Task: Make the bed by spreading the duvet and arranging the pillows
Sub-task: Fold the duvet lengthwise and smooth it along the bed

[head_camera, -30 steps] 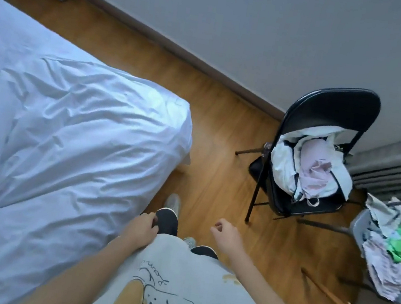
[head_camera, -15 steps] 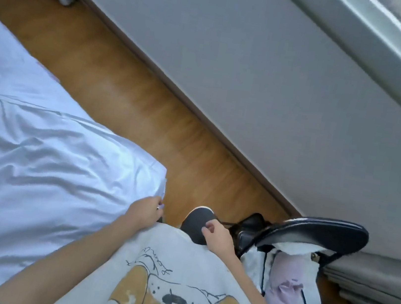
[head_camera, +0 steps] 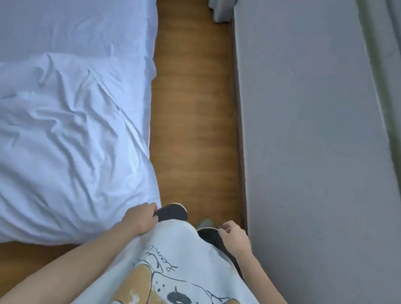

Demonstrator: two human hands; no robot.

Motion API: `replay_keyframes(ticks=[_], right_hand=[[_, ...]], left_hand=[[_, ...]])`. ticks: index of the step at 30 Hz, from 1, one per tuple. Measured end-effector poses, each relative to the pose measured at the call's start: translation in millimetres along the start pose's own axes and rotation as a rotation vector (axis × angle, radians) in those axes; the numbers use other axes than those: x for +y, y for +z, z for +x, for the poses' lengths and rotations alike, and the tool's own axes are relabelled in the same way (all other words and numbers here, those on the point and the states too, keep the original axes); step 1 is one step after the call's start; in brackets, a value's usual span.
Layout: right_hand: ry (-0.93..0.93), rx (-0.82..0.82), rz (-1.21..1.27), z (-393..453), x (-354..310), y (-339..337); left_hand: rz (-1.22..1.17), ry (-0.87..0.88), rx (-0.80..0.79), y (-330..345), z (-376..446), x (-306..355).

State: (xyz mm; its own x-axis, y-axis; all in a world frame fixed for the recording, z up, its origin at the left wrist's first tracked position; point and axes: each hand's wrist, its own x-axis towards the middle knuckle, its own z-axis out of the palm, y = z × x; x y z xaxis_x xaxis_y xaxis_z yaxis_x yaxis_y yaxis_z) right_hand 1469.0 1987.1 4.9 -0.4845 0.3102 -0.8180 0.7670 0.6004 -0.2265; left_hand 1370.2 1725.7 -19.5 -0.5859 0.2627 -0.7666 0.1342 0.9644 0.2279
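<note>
View has swung from chair to the aisle by the wall; left hand (head_camera: 141,218) pinches the duvet (head_camera: 47,144) corner at lower centre, right hand (head_camera: 232,237) loosely curled, empty; best to pull the corner toward the upper frame, keeping the edge taut.

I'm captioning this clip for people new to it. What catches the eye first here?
The crumpled pale blue duvet fills the left side, bunched at the bed's near corner, where the left hand holds its corner. The right hand hangs loosely curled and holds nothing. A strip of brown wooden floor runs between the bed and the grey wall.
</note>
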Motion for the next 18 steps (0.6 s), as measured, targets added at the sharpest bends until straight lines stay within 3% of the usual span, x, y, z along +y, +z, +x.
replay_keyframes(ticks=[4, 9, 18], right_hand=[[-0.051, -0.043, -0.133, 42.7, -7.5, -62.9], [-0.119, -0.166, -0.29, 102.2, -62.8, -113.1], [-0.279, -0.264, -0.517, 211.8, -264.0, -176.0]], left_hand=[[-0.171, -0.1, 0.063, -17.2, 16.6, 34.4], [-0.305, -0.206, 0.123, -60.3, 62.1, 48.6], [-0.547, -0.37, 0.144, -184.8, 167.2, 7.4]])
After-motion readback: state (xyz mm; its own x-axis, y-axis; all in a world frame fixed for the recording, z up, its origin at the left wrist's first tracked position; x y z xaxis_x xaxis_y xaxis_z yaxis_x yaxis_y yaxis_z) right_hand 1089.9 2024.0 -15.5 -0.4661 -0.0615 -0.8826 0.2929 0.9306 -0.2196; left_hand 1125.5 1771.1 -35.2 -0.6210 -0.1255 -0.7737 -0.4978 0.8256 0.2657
